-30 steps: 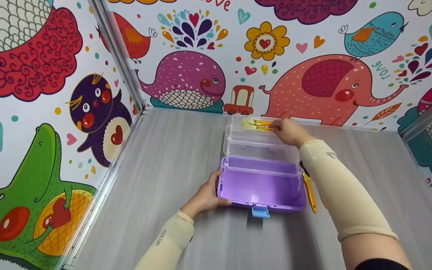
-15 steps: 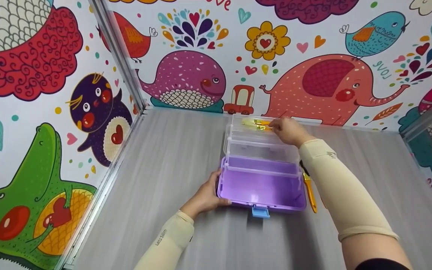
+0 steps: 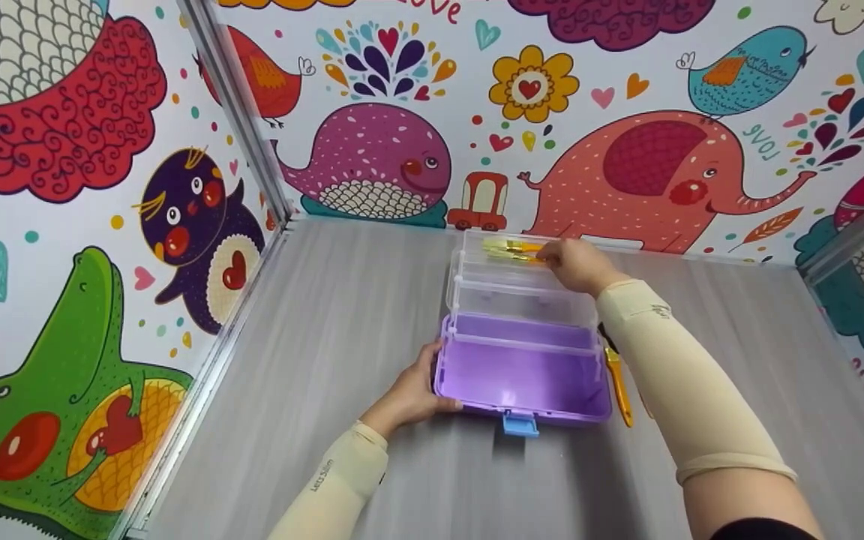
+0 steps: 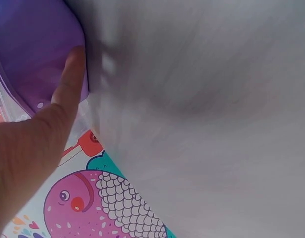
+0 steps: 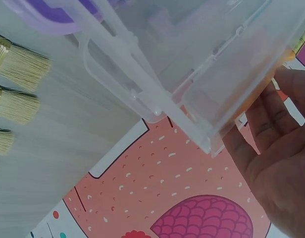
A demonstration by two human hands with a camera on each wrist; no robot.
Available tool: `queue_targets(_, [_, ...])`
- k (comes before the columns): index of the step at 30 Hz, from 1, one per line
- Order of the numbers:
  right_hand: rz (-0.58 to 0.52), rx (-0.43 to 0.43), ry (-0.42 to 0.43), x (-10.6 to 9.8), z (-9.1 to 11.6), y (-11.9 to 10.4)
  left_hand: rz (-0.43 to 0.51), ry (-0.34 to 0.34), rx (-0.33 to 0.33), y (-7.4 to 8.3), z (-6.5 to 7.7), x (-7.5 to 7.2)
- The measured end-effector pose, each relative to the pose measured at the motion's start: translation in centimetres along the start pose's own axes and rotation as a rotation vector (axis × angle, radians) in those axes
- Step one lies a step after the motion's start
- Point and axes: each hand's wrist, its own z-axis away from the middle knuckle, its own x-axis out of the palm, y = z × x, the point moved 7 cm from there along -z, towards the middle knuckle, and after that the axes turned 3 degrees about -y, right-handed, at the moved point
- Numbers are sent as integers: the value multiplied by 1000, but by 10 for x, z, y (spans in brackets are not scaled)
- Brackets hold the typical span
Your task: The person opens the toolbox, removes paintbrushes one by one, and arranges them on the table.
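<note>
A purple storage box stands with its stacked clear trays fanned up and back. My left hand holds the box's left end, thumb at the front corner; in the left wrist view one finger lies along the purple side. Over the topmost clear tray, my right hand pinches the orange handle end of a paintbrush, whose pale bristles point left. A second brush lies just behind it. In the right wrist view the right hand is beside the tray's end wall, its fingertips partly hidden.
Another orange-handled brush lies on the table right of the box, partly under the right forearm. Several brush heads show there in the right wrist view. A blue latch juts from the box front. Printed wall panels border the table.
The nearer brush in the top tray has shifted and turned slightly, its bristles lying a bit more to the left. Right fingers stay at the handles; the left hand keeps its hold on the box.
</note>
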Motion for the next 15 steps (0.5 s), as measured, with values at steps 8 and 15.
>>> queue_targets(8, [16, -1, -6, 2, 1, -3, -6, 5, -1, -2, 0, 0])
queue_targets(15, [36, 4, 17, -2, 1, -3, -3, -1, -18, -3, 0, 0])
